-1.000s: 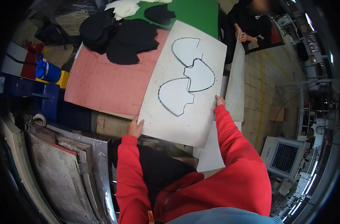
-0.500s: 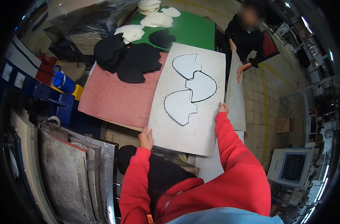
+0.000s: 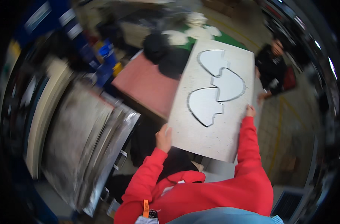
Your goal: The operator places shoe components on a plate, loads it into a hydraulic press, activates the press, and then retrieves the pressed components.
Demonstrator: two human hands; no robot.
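I hold a large pale grey board with three curved shapes outlined on it, lifted and tilted over the table. My left hand grips its left edge near the bottom corner. My right hand grips its right edge. Both my arms are in red sleeves. Under the board's far end lies a pink sheet on the table, with black fabric pieces and white pieces beyond it on a green surface.
A stack of worn metal-edged boards leans at my left. Blue and yellow containers stand at the table's left end. Another person in dark clothes stands at the far right, a hand near the board.
The board has come up off the table and toward me, held in both hands. My view has swung left, blurring the scene and bringing the leaning boards further in.
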